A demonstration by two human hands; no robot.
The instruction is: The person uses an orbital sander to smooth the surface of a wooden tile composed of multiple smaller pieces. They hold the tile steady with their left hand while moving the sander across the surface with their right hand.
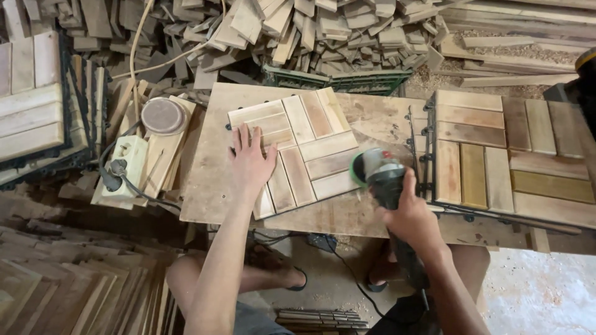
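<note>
A square wooden deck tile (304, 146) made of slats lies tilted on a plywood work board (211, 186). My left hand (250, 162) rests flat on the tile's left side, fingers spread. My right hand (410, 214) grips the dark body of an angle grinder (380, 177). Its green-rimmed sanding disc sits at the tile's right edge. The grinder's black cord runs down past my legs.
A stack of finished tiles (512, 155) lies to the right. A power strip on a wood block (124, 164) and a round sanding disc (162, 115) sit left. Heaps of wood offcuts (323, 31) fill the back; more slats (68, 291) lie lower left.
</note>
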